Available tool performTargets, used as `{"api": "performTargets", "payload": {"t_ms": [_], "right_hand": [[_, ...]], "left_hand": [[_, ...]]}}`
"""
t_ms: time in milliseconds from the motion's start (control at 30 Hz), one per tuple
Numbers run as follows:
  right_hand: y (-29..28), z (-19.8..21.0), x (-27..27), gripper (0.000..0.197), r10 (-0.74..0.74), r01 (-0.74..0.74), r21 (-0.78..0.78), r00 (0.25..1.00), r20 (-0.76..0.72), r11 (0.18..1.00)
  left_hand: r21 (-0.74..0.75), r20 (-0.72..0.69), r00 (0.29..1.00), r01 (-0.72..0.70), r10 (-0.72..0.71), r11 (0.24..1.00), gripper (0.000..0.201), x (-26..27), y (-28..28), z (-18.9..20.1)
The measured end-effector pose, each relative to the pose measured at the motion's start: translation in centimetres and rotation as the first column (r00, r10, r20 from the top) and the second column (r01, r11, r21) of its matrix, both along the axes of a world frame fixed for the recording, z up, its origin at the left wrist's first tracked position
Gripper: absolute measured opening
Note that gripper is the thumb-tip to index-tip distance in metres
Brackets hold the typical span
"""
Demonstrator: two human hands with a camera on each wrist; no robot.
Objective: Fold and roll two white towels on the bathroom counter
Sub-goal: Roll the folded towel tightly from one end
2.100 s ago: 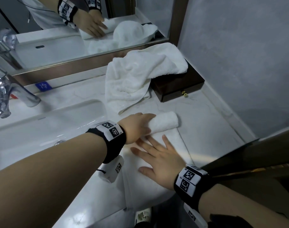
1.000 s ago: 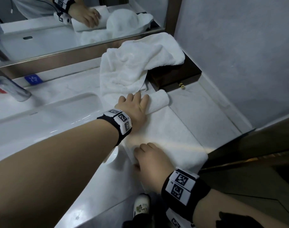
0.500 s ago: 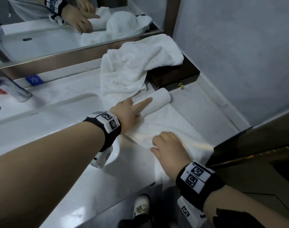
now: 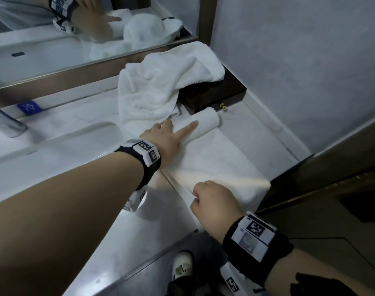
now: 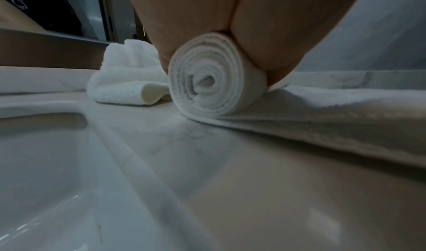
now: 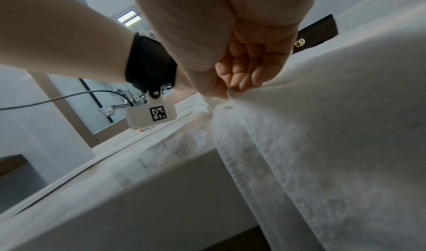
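Observation:
A white towel (image 4: 216,163) lies flat on the counter, its far end wound into a roll (image 4: 205,121) beside the dark box. My left hand (image 4: 167,137) holds the roll's left end, index finger straight along its top. In the left wrist view the hand (image 5: 196,27) straddles the spiral end of the roll (image 5: 207,83). My right hand (image 4: 212,201) pinches the towel's near left edge at the counter front, and its curled fingers (image 6: 239,76) nip the cloth (image 6: 322,127). A second white towel (image 4: 161,88) lies crumpled behind, draped over the box.
A dark wooden box (image 4: 214,92) with a brass knob sits at the back right against the grey wall. The sink basin (image 4: 54,150) and chrome faucet (image 4: 5,122) are to the left. A mirror (image 4: 54,39) runs along the back. The counter ends just past my right hand.
My right hand went from lying flat on the towel to pinching its near left edge. The roll now lies farther back, close to the box, with my left hand still on it.

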State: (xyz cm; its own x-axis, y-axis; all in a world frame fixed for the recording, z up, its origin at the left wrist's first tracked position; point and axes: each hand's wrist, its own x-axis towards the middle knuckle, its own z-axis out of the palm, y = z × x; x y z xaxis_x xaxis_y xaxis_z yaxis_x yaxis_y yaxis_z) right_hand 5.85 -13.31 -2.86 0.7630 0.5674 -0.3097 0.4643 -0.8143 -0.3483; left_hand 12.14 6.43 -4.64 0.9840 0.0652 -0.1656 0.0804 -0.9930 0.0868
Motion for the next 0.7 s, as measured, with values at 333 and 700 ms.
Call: {"api": "performTargets", "payload": {"t_ms": [333, 700], "right_hand": [[0.6, 2.0, -0.6, 0.008, 0.077, -0.080, 0.021, 0.991, 0.110, 0.997], [1.8, -0.2, -1.5, 0.005, 0.233, -0.233, 0.007, 0.972, 0.021, 0.972]], "left_hand": [[0.046, 0.007, 1.000, -0.003, 0.003, 0.999, 0.075, -0.3, -0.4, 0.0], [0.093, -0.025, 1.000, -0.012, 0.014, 0.996, 0.082, -0.5, -0.9, 0.7]]}}
